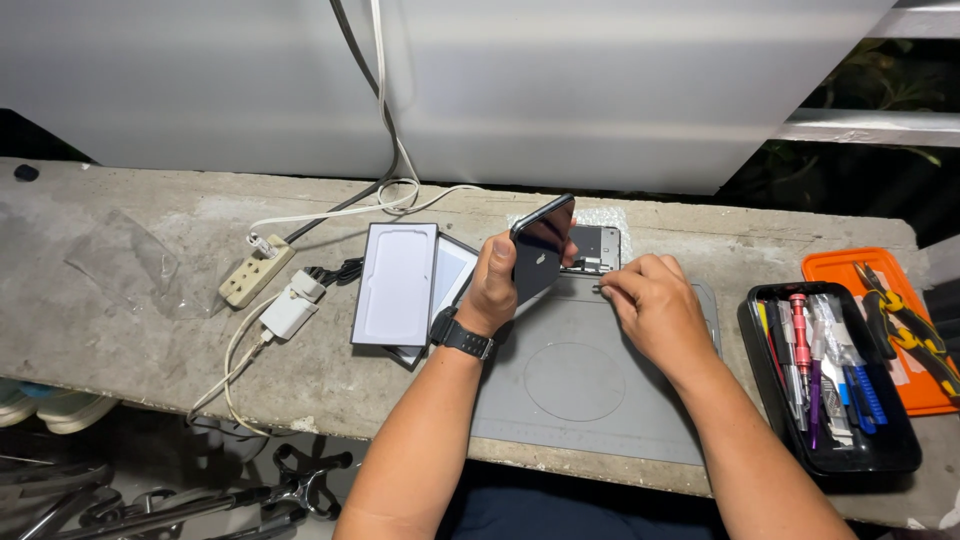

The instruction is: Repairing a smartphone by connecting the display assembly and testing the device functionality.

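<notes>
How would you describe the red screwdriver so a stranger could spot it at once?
Start at the grey mat under the hands, then look right to the black tray of tools. The red screwdriver lies lengthwise near the tray's left side, the only red tool there among blue and purple ones.

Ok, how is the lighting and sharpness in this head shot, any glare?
Head view: harsh light from the front whitens the white backboard; the glossy black phone in the left hand shows a faint sheen; the right hand is sharp; below the concrete bench all is dark; edges bow slightly.
</notes>
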